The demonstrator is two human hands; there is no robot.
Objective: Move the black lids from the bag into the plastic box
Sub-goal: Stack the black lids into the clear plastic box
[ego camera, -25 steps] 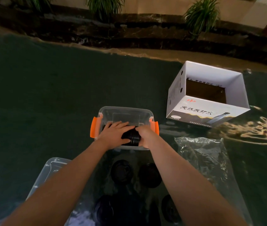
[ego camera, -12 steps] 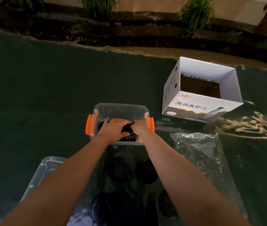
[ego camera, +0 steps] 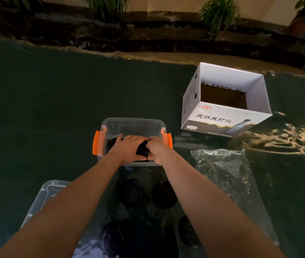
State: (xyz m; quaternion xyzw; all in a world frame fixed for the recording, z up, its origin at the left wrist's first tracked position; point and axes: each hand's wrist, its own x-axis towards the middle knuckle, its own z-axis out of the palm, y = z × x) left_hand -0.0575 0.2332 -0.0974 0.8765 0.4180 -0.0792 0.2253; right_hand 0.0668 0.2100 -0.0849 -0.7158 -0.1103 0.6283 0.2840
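A clear plastic box (ego camera: 133,122) with orange latches stands in front of me on the dark green cloth. Both hands reach into it. My left hand (ego camera: 127,148) lies over a stack of black lids (ego camera: 142,151) lying on its side inside the box, fingers spread across it. My right hand (ego camera: 157,147) grips the stack's right end. Several more black lids (ego camera: 131,191) lie loose under clear plastic between my forearms, near the bottom of the view. An emptied clear bag (ego camera: 222,170) lies flat to the right.
A white open-topped cardboard box (ego camera: 224,120) stands at the right rear. A clear plastic box lid (ego camera: 47,192) lies at lower left under my left forearm. Beyond the cloth's far edge runs a dark stone ledge with potted plants (ego camera: 218,13).
Both hands have pushed the lid stack a little deeper into the box. The camera has tilted slightly, shifting the scene.
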